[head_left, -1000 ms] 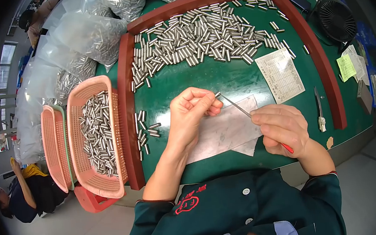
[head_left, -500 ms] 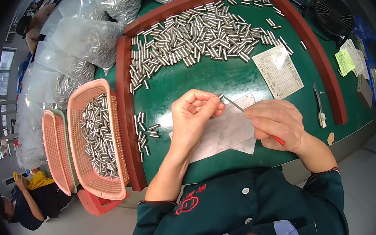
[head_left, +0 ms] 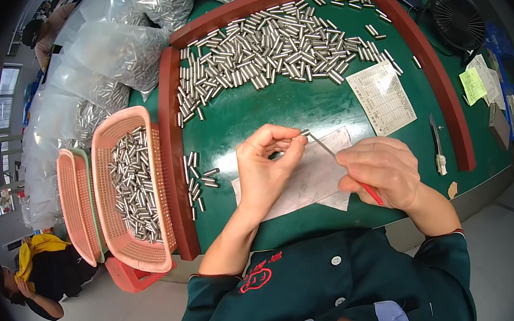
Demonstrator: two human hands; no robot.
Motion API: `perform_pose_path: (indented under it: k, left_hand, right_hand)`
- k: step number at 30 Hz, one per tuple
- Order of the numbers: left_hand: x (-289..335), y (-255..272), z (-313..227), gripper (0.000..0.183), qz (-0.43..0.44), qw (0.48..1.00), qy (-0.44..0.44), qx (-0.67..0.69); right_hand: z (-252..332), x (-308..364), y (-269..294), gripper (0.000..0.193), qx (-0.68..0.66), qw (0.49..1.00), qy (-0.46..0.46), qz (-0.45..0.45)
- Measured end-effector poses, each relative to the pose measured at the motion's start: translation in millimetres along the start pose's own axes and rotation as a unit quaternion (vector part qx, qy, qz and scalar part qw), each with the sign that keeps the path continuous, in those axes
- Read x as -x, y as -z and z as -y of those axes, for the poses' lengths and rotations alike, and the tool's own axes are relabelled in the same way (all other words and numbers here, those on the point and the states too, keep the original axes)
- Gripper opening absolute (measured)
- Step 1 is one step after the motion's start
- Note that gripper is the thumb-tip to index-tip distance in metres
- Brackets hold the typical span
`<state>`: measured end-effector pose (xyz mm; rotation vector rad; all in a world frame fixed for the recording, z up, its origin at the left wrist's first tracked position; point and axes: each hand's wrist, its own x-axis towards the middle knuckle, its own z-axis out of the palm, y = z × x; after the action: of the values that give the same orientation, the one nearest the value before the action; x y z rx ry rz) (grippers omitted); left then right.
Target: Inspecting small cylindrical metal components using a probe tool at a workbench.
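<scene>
Hands (head_left: pixel 270 164) (head_left: pixel 384 171) curl inward; left pinches cylinder (head_left: pixel 305 132); right slants tool (head_left: pixel 324 146).

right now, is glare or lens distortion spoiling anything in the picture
Head view: fisheye curvature bows the red-brown frame, the rim going black; same view: pale glare on the green tabletop, and the metal pin in the left hand is too small for fine detail.

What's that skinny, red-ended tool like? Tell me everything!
The tool has a thin, straight, grey, metal-looking shaft and a red end. The right hand grips it in between, hiding that part. It slants over the pale paper, tip toward the metal pin in the left hand; I can't tell whether they touch.
</scene>
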<state>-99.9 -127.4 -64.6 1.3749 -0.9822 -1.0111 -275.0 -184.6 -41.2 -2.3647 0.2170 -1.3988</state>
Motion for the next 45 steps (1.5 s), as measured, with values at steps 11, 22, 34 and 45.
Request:
perform_pose_path:
  k: [11, 22, 34, 45]
  left_hand:
    - [-12.1, 15.8, 6.8, 0.009, 0.058, 0.954, 0.141, 0.258]
    - [-12.0, 16.0, 8.8, 0.010, 0.089, 0.941, 0.158, 0.286]
    - [-8.5, 9.2, 2.4, 0.009, 0.050, 0.979, 0.089, 0.174]
    - [-9.8, 8.1, -0.7, 0.009, 0.005, 0.989, 0.068, 0.132]
  right_hand:
    - [-5.4, 1.3, 8.0, 0.025, -0.005, 0.998, -0.010, -0.058]
    - [-4.8, 2.2, 3.6, 0.029, -0.017, 0.998, -0.016, -0.051]
    - [-8.0, -1.0, -2.3, 0.035, 0.012, 0.998, -0.031, -0.052]
    - [-7.7, -3.8, 2.3, 0.024, 0.011, 1.000, -0.024, 0.016]
